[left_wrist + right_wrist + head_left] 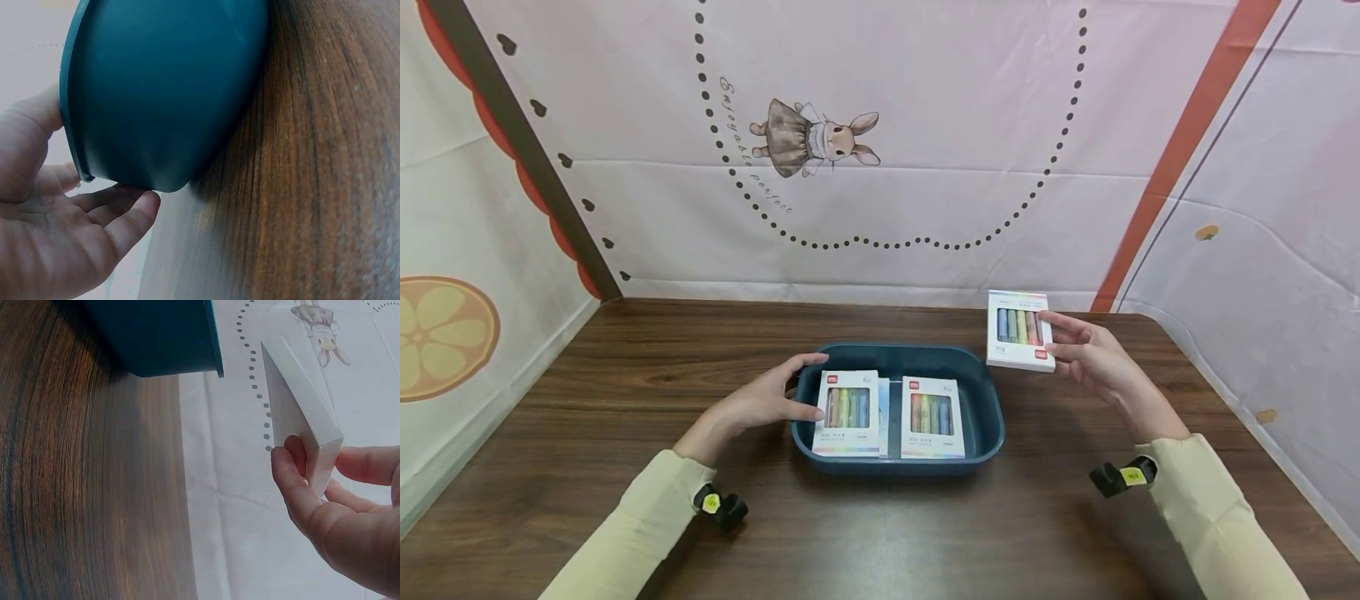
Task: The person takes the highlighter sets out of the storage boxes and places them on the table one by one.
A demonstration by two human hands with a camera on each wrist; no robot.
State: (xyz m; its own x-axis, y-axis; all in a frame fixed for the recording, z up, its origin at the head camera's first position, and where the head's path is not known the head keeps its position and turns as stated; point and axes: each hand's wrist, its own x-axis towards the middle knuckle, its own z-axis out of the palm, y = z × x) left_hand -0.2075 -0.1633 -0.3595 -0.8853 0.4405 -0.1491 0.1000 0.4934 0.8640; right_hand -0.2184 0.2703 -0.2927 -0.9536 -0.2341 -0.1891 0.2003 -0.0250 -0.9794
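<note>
A dark teal plastic basin [865, 468] stands on the table, with two white windowed boxes of crayons [847, 446] [932, 451] face up inside it. Part of another white item [883, 417] shows between them. At the basin's left end, my left hand [771, 393] grips its rim, thumb over the edge and fingers against the outer wall [156, 94]. Out to the right, my right hand [1093, 354] holds a third box of crayons [1011, 357] by its edge, above the table and apart from the basin. In the right wrist view this box [306, 394] is tilted, pinched between thumb and fingers.
The brown wooden table [700, 350] runs back to a pale cloth [925, 100] with a printed rabbit, which hangs behind and along both sides. A black strap [722, 504] is on the left wrist, another [1123, 477] on the right.
</note>
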